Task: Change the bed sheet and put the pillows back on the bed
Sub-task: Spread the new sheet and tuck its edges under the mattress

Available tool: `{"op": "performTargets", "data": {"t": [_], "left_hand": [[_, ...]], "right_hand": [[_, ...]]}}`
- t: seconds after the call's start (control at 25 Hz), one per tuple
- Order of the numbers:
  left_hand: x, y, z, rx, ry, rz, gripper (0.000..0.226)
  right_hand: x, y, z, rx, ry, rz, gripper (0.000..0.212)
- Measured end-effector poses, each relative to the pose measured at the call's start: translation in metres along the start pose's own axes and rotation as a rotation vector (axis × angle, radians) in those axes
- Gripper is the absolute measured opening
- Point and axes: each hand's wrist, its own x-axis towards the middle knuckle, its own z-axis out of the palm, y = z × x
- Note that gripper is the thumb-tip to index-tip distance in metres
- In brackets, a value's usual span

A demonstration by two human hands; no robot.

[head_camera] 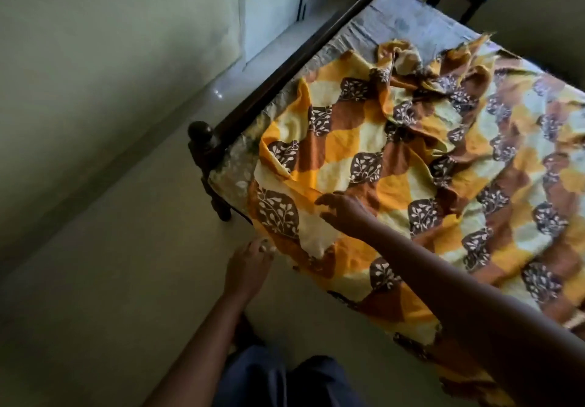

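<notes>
The sheet (395, 166) lies over the near part of the bed (285, 70). It is bunched in the middle, and the far mattress (389, 17) is bare. My right hand (342, 213) is spread with loose fingers over the sheet near the corner and holds nothing. My left hand (250, 264) reaches the hanging edge below; I cannot tell if it pinches the cloth. I think I should take the edge with both hands, pull evenly toward the corner, then smooth the bunch outward. No pillows are in view. The bed's right side is cut off, and the room is dim.
</notes>
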Motion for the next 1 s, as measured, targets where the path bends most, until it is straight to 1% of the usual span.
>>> {"op": "performTargets", "data": {"t": [0.12, 0.16, 0.2, 0.24, 0.28, 0.32, 0.36, 0.4, 0.44, 0.48, 0.52, 0.56, 0.6, 0.64, 0.68, 0.72, 0.76, 0.8, 0.84, 0.88, 0.96, 1.0], "left_hand": [[0.018, 0.016, 0.008, -0.26, 0.03, -0.135, 0.037], [0.019, 0.02, 0.01, -0.336, 0.044, -0.187, 0.037], [0.025, 0.02, 0.014, -0.404, 0.068, -0.235, 0.037], [0.03, 0.022, 0.018, -0.452, 0.085, -0.28, 0.037], [0.037, 0.023, 0.022, -0.504, 0.095, -0.326, 0.039], [0.044, 0.027, 0.024, -0.605, 0.08, -0.367, 0.043], [0.05, 0.03, 0.028, -0.768, 0.072, -0.4, 0.051], [0.054, 0.034, 0.029, -0.953, 0.104, -0.408, 0.059], [0.057, 0.033, 0.029, -1.094, 0.188, -0.406, 0.064], [0.057, 0.031, 0.026, -1.147, 0.262, -0.429, 0.061], [0.056, 0.026, 0.021, -1.143, 0.303, -0.462, 0.055], [0.054, 0.019, 0.016, -1.102, 0.309, -0.48, 0.047], [0.053, 0.011, 0.01, -1.058, 0.311, -0.488, 0.035], [0.052, 0.004, 0.001, -0.992, 0.325, -0.496, 0.03], [0.053, -0.005, -0.008, -0.92, 0.357, -0.505, 0.028], [0.054, -0.014, -0.018, -0.841, 0.401, -0.51, 0.031], [0.055, -0.023, -0.028, -0.765, 0.451, -0.515, 0.036], [0.055, -0.034, -0.038, -0.687, 0.492, -0.504, 0.039], [0.054, -0.044, -0.048, -0.61, 0.534, -0.479, 0.039], [0.052, -0.051, -0.059, -0.522, 0.571, -0.446, 0.037], [0.051, -0.067, -0.072, -0.301, 0.626, -0.343, 0.04], [0.054, -0.075, -0.077, -0.192, 0.647, -0.316, 0.041]], "right_hand": [[0.054, 0.017, 0.015, 0.073, -0.095, 0.233, 0.056], [0.064, 0.02, 0.02, 0.11, -0.141, 0.309, 0.06], [0.077, 0.02, 0.027, 0.118, -0.193, 0.352, 0.059], [0.087, 0.017, 0.034, 0.106, -0.256, 0.351, 0.053], [0.095, 0.007, 0.038, 0.078, -0.333, 0.305, 0.046], [0.1, -0.005, 0.044, 0.055, -0.416, 0.213, 0.04], [0.101, -0.021, 0.048, 0.048, -0.498, 0.097, 0.034], [0.103, -0.034, 0.05, 0.074, -0.566, -0.012, 0.031], [0.107, -0.045, 0.047, 0.15, -0.631, -0.076, 0.03], [0.113, -0.054, 0.039, 0.239, -0.671, -0.114, 0.029], [0.119, -0.061, 0.026, 0.303, -0.66, -0.173, 0.03], [0.13, -0.064, 0.015, 0.281, -0.579, -0.273, 0.033], [0.141, -0.067, 0.005, 0.192, -0.447, -0.405, 0.04], [0.152, -0.07, 0.0, 0.091, -0.343, -0.557, 0.053], [0.164, -0.075, -0.001, -0.003, -0.321, -0.7, 0.067], [0.174, -0.082, 0.004, -0.13, -0.377, -0.8, 0.076], [0.185, -0.09, 0.01, -0.277, -0.459, -0.845, 0.079], [0.197, -0.099, 0.015, -0.439, -0.506, -0.858, 0.074], [0.209, -0.107, 0.016, -0.553, -0.514, -0.844, 0.064], [0.219, -0.119, 0.014, -0.578, -0.49, -0.831, 0.051], [0.231, -0.143, -0.003, -0.402, -0.384, -0.767, 0.03], [0.233, -0.154, -0.011, -0.299, -0.306, -0.759, 0.024]]}}
